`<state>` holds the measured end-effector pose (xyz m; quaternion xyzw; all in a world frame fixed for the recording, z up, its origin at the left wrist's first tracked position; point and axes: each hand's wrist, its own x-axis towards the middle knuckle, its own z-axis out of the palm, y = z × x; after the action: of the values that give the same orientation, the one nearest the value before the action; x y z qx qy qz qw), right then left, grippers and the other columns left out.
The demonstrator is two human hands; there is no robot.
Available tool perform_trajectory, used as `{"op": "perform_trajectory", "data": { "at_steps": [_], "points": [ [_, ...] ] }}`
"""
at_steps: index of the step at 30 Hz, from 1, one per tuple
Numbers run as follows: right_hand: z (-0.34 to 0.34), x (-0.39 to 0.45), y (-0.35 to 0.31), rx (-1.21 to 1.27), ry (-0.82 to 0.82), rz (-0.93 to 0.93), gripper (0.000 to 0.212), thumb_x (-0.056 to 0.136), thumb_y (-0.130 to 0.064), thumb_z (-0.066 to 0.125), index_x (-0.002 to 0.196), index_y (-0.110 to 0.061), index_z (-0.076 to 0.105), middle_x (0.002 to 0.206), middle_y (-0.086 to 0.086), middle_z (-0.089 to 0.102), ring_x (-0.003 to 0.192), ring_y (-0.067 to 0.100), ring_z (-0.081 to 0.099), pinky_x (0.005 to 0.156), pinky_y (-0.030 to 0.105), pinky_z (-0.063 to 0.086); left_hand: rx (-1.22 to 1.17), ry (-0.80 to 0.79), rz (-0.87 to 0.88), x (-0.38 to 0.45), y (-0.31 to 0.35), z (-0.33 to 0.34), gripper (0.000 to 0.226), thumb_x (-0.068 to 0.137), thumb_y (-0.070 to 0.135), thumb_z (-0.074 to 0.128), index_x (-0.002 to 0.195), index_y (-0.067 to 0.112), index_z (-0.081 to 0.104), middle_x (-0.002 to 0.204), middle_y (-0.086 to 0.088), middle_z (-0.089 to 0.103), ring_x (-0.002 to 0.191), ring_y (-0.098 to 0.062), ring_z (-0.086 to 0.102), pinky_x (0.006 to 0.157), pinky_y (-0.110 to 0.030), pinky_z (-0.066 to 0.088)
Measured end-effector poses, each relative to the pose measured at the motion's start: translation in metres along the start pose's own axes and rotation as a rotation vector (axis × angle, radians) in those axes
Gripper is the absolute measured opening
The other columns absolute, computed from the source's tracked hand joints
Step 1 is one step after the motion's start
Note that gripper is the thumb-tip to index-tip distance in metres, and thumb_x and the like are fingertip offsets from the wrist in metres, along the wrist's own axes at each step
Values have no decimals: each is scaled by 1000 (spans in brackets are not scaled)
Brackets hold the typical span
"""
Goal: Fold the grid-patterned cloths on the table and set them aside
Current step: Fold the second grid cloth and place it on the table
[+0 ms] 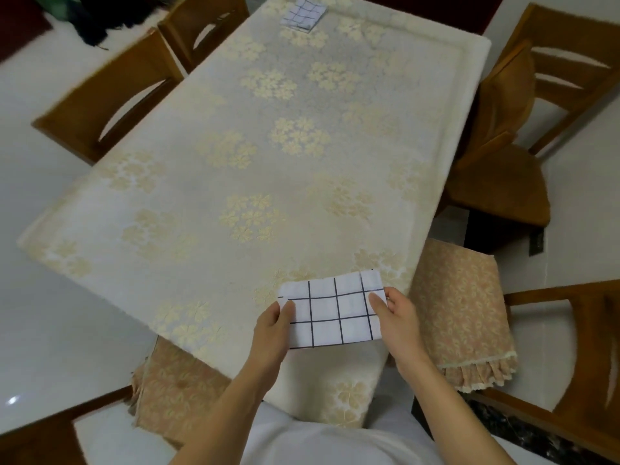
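holding a partly folded white cloth with a dark grid pattern [332, 312] at the near end of the worktop [235, 182], which wears a cream tablecloth printed with pale gold flower clusters. left hand [273, 325] pinching the cloth's left edge, thumb on top and fingers underneath; right hand [394, 312] pinching the right edge the same way, both closed on the fabric. cloth stretched flat between the two, a narrower back layer showing along the top edge, so apparently folded at least once. whether resting on the worktop or held just above cannot be told.

a second grid-patterned cloth, folded into a small square [304, 13], lying at the far end of the worktop, well apart, likely the set-aside spot.

likely next: another fold, one side brought over to the other. worth keeping both pinches at matching height so the grid lines meet, squaring the corners before pressing, then smoothing the crease flat against the worktop rather than in the air. thin fabric, apt to slide or skew if one hand lets go early. wooden chairs [110, 105] around the worktop, no obstacle.
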<state>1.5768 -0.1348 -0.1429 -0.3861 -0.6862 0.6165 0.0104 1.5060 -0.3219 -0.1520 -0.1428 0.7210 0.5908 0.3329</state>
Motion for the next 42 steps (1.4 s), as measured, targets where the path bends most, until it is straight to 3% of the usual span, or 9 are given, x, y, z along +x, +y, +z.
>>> {"op": "perform_trajectory", "data": {
  "at_steps": [4, 9, 14, 21, 24, 28, 33, 39, 42],
  "points": [
    [1, 10, -7, -87, -22, -135, 50, 91, -51, 51, 76, -3, 50, 69, 14, 53, 64, 18, 47, 62, 37, 40, 118, 200, 201, -15, -1, 7, 33, 104, 39, 41, 93, 14, 60, 89, -5, 65, 79, -17, 58, 66, -35, 48],
    [-9, 12, -18, -230, -121, -282, 43, 103, -27, 49, 63, -19, 35, 57, -7, 32, 54, 6, 30, 56, 33, 26, 149, 407, 324, -44, -12, 19, 33, 105, 38, 39, 83, 16, 52, 74, 2, 55, 61, -1, 47, 54, -19, 38],
    [-13, 5, -17, -325, -280, -402, 41, 103, -28, 48, 66, -16, 37, 59, -4, 31, 53, 7, 27, 54, 30, 22, 58, 591, 347, -76, -32, 31, 35, 104, 35, 39, 85, 8, 53, 73, -2, 54, 60, -2, 45, 54, -19, 36],
    [8, -24, 0, -380, -567, -504, 42, 104, -32, 46, 72, -5, 41, 62, 4, 35, 56, 11, 30, 55, 30, 24, -48, 901, 217, -138, -81, 33, 30, 104, 32, 43, 91, 10, 59, 83, -16, 64, 76, -30, 60, 63, -43, 49],
    [28, -47, 7, -412, -682, -563, 39, 104, -31, 47, 77, -4, 49, 64, 12, 47, 57, 12, 37, 52, 26, 27, -109, 1030, 160, -169, -100, 26, 30, 104, 33, 43, 89, 14, 60, 81, -9, 65, 75, -21, 61, 60, -33, 47],
    [54, -84, 10, -435, -818, -632, 33, 103, -27, 49, 75, -10, 53, 64, 1, 53, 56, 5, 45, 50, 19, 33, -178, 1195, 100, -209, -121, 18, 25, 105, 29, 42, 93, 18, 62, 80, 6, 63, 71, 8, 58, 55, -8, 42],
    [89, -135, 21, -486, -966, -685, 29, 102, -30, 50, 77, -18, 56, 68, -4, 60, 63, 4, 53, 52, 16, 38, -251, 1365, 49, -253, -157, 6, 25, 105, 27, 41, 99, 16, 62, 85, 8, 65, 75, 5, 61, 55, -6, 44],
    [127, -198, 51, -554, -1093, -784, 35, 102, -37, 47, 77, -16, 57, 69, 0, 60, 65, 16, 55, 60, 41, 44, -315, 1513, -17, -306, -204, -16, 27, 105, 24, 42, 90, 10, 59, 75, 5, 60, 68, 11, 57, 52, -6, 42],
    [143, -237, 64, -596, -1152, -805, 32, 103, -35, 48, 79, -17, 61, 71, -1, 62, 67, 16, 56, 61, 34, 43, -362, 1558, -28, -335, -227, -28, 27, 104, 23, 44, 80, 18, 55, 68, 10, 53, 62, 10, 55, 50, -6, 40]
  ]
}}
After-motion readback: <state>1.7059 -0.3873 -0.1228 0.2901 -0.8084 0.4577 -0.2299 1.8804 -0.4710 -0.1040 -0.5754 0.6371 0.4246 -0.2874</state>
